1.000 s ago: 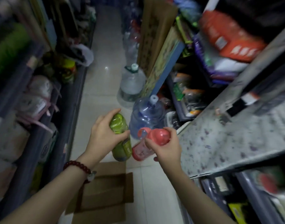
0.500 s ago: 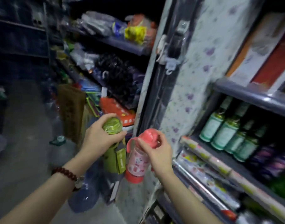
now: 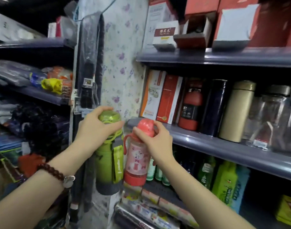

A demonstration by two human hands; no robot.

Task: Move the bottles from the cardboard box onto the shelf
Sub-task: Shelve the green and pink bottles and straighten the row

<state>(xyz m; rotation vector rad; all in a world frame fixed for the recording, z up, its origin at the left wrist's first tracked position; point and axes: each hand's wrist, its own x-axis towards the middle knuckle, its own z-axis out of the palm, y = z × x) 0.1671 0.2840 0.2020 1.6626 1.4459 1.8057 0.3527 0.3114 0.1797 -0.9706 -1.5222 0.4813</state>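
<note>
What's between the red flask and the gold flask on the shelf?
A dark navy flask stands between the red flask and gold flask, in the head view.

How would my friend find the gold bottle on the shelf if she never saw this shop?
Look at the grey middle shelf on the right, where tall flasks stand in a row. The gold bottle stands between a dark blue flask on its left and clear glass jars on its right. It is the only pale gold one there.

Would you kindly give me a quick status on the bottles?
Left hand grips green bottle by cap. Right hand grips pink bottle by lid. Both off shelf; flasks crowd it.
</note>
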